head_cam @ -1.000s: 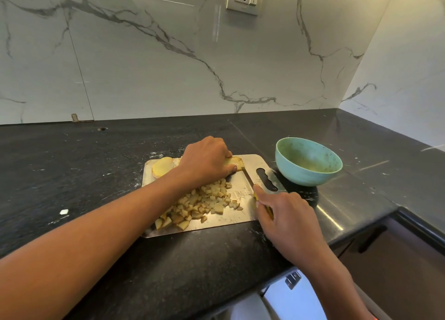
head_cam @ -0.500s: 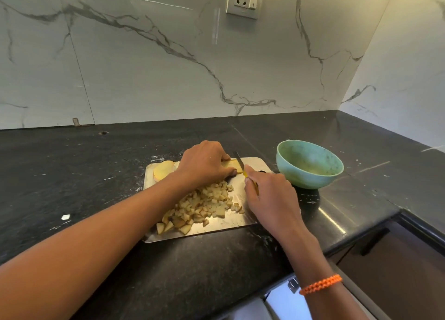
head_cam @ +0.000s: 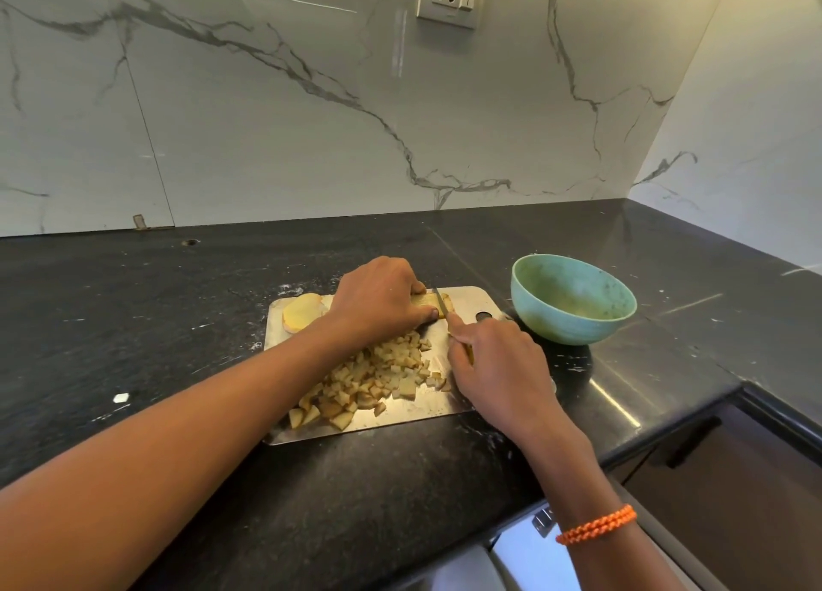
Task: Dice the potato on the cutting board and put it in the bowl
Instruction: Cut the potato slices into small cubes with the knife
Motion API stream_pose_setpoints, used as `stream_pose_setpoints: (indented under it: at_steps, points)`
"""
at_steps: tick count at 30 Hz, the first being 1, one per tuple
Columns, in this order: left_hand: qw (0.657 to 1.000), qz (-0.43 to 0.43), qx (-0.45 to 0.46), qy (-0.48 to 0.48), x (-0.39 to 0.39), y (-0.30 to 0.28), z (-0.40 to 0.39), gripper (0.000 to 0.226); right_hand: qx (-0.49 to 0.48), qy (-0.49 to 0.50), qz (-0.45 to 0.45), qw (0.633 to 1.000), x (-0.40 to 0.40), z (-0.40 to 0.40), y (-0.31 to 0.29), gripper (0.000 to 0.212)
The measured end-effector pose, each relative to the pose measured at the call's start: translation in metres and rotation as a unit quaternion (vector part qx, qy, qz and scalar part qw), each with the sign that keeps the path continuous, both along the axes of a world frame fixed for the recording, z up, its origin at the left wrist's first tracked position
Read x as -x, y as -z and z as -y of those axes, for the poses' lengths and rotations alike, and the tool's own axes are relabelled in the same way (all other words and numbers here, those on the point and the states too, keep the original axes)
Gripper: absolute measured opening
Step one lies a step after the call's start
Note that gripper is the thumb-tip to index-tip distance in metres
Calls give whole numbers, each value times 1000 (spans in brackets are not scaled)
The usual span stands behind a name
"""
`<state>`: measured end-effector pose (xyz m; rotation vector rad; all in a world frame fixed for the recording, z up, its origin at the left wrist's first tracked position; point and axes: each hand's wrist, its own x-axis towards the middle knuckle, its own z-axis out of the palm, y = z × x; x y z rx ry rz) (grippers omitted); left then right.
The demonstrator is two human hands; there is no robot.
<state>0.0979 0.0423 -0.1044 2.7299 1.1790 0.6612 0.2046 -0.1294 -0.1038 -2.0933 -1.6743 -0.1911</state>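
A: Potato strips (head_cam: 430, 306) lie at the far edge of the steel cutting board (head_cam: 467, 297), and the left hand (head_cam: 378, 297) curls over them, thumb and fingers pinning them down.

B: And the knife?

A: The right hand (head_cam: 498, 359) grips the knife (head_cam: 441, 303) by its yellow handle, forefinger stretched along the top. The blade stands across the right end of the strips, just beside the left fingertips.

B: Where is the cut potato?

A: A heap of potato cubes (head_cam: 378, 379) covers the near middle of the board, between the two forearms. A round potato slice (head_cam: 302, 312) sits on the far left corner.

B: The bowl?

A: The teal bowl (head_cam: 574, 299) stands on the black countertop (head_cam: 133, 323) just right of the board, upright; no cubes show in it. An orange bracelet (head_cam: 596, 524) circles the right wrist.
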Motion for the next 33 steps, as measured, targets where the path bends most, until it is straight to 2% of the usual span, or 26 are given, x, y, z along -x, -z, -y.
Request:
stream_pose_setpoints:
  at_steps: [10, 17, 23, 33]
  points:
    - [1000, 20, 12, -6, 3, -2, 3, 53, -19, -22, -12, 1000, 2, 48, 8, 43]
    - [997, 24, 71, 2, 8, -7, -5, 53, -101, 23, -14, 995, 7, 30, 1, 40]
    - [995, 44, 85, 2, 8, -6, -9, 48, -60, 20, 0, 998, 9, -10, -3, 40]
    - [996, 49, 81, -6, 6, -2, -11, 46, -38, 16, 9, 999, 9, -13, -1, 41]
